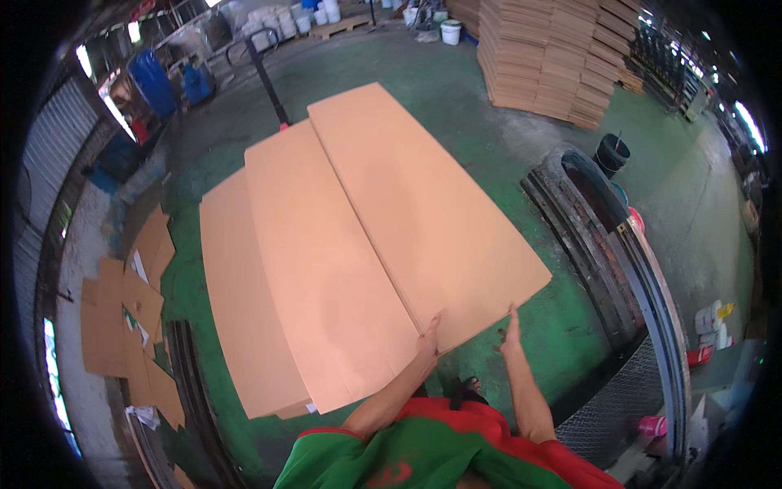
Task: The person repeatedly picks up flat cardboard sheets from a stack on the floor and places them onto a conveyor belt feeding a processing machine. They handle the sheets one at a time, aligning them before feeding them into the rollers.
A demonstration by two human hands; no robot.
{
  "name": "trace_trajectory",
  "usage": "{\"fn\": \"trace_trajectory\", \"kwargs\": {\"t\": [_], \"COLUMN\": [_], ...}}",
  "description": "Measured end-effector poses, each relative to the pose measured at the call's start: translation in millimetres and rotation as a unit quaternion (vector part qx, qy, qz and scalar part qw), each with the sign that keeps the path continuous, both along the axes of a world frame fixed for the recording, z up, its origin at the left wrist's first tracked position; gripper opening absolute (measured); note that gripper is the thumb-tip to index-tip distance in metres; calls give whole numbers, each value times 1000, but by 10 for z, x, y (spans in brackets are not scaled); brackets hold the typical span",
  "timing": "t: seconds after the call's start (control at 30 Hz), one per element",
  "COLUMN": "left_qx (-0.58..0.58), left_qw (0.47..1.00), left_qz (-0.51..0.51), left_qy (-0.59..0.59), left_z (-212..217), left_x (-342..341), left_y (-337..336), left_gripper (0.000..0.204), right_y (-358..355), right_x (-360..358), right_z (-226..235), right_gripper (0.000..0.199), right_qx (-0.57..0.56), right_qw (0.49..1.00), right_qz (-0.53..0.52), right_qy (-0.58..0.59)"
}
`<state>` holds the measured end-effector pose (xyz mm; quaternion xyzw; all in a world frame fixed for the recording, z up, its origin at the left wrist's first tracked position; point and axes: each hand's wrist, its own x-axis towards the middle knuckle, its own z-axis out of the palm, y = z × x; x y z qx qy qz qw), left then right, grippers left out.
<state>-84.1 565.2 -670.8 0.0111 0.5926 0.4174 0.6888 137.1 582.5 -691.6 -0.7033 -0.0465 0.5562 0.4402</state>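
My two bare hands work at the near end of a large cardboard sheet [423, 196], the rightmost of three long tan layers. Directions follow a clock face laid over the whole view.

The sheet lies just above the centre, its long axis tilted toward 11 o'clock. A dark line separates it from the middle layer [318, 261] at 9 o'clock, beyond which the left layer [232, 318] shows at half past eight.

My left hand [428, 338], between 5 and 6 o'clock, rests at the sheet's near left corner. Its forearm slants up toward half past one, and its fingers extend toward 1; whether they grip the cardboard I cannot tell.

My right hand [509, 332], at 4 o'clock, is unclenched and holds nothing, with fingers spread and fingertips at the near edge; contact there is unclear. Its forearm leans toward 11, the fingers pointing nearly to 12. A gap of green floor [472, 359] shows between the two hands.

Around them: a tall cardboard stack [554, 61] at 1 o'clock, a black bucket [611, 155] at 2, cardboard scraps [102, 326] between 8 and 9, a blue barrel [152, 84] at 10, and a dark handle [267, 81] at 11.
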Motion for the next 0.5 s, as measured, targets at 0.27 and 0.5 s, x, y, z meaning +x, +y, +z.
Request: {"fn": "trace_trajectory", "kwargs": {"t": [0.27, 0.5], "left_qx": [-2, -2], "left_qw": [953, 951], "left_qz": [-140, -149], "left_qy": [268, 270], "left_z": [655, 555], "left_x": [-1118, -1892], "left_y": [-228, -876], "left_gripper": [75, 90], "right_y": [365, 26], "right_x": [245, -652], "right_z": [169, 946], "right_gripper": [104, 45], "right_qx": [161, 155], "right_qw": [949, 969], "right_qz": [104, 187], "right_qy": [249, 33]}}
